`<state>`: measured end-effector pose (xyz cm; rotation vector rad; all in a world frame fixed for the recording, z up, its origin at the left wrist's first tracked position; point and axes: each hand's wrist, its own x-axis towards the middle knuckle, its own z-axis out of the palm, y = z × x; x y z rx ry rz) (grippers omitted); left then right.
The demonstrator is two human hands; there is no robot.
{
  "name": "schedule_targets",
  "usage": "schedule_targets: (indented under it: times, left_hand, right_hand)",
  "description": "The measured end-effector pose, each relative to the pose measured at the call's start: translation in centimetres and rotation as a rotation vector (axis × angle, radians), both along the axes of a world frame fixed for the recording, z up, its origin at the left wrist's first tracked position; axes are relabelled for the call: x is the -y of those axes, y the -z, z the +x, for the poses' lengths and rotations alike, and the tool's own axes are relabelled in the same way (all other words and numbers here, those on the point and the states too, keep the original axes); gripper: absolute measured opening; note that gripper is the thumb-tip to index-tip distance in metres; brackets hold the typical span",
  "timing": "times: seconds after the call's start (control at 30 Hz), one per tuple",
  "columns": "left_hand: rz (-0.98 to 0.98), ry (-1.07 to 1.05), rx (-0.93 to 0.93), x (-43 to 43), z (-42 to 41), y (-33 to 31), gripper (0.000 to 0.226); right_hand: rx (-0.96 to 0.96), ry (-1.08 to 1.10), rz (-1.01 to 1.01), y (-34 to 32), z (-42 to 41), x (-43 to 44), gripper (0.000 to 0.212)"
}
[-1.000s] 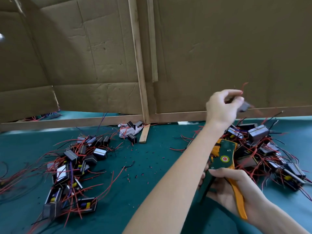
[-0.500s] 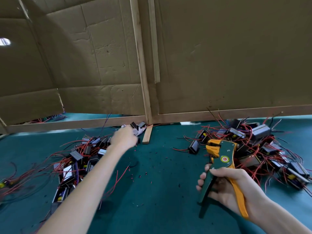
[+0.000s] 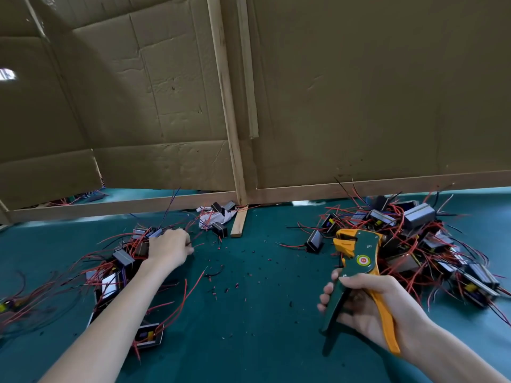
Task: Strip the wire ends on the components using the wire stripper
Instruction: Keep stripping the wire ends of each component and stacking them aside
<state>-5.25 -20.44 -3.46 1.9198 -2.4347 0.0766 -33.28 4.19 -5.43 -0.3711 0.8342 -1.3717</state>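
1. Left hand (image 3: 168, 247) swung across onto the left pile of components (image 3: 121, 261), fingers curled, can't tell if holding one.
2. Right hand (image 3: 370, 308) still grips the wire stripper (image 3: 362, 261), just beside the right pile (image 3: 414, 225) on the table (image 3: 262, 313).

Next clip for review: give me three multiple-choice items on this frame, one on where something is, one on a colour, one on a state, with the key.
1. The left hand is:
A at the left pile of components
B on the wooden slat
C on the cardboard wall

2. The handles of the wire stripper are:
A blue and white
B green and orange
C all black

3. The wire stripper is:
A lying on the mat
B hanging on the wall
C held in the right hand

Key:
1 A, the hand lies over the red-wired parts.
2 B, one handle of each colour shows.
3 C, that hand grips both handles.
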Motion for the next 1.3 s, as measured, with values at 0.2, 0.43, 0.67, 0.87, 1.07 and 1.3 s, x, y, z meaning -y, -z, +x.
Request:
schedule_targets:
  times: [0.2, 0.43, 0.67, 0.87, 1.07, 1.3]
  left_hand:
    - [-0.164, 0.159, -0.703, -1.2, -1.4, -3.9, 0.028]
    - [0.058, 0.458, -1.485, -7.2, -6.6, -6.5, 0.016]
    - [0.273, 0.598, -1.484, -9.9, -10.3, -5.8, 0.022]
    - [0.376, 0.592, -1.420, -10.1, -11.1, -4.8, 0.011]
    - [0.420, 0.703, -1.312, -11.5, -11.6, -5.1, 0.010]
    - [0.473, 0.708, -1.215, -12.6, -12.0, -5.5, 0.013]
  right_hand:
    - [-0.002, -0.003, -0.009, 0.1, 0.1, 0.1, 0.023]
    - [-0.025, -0.031, -0.017, -0.2, 0.5, -0.1, 0.025]
    - [-0.043, -0.036, -0.049, -0.9, 0.8, -0.5, 0.022]
    - [-0.079, -0.075, -0.113, -0.7, 0.8, -0.6, 0.022]
    - [-0.107, -0.131, -0.231, -0.5, 0.6, -0.6, 0.032]
    - [-0.161, -0.246, -0.330, -0.4, 0.1, -0.6, 0.032]
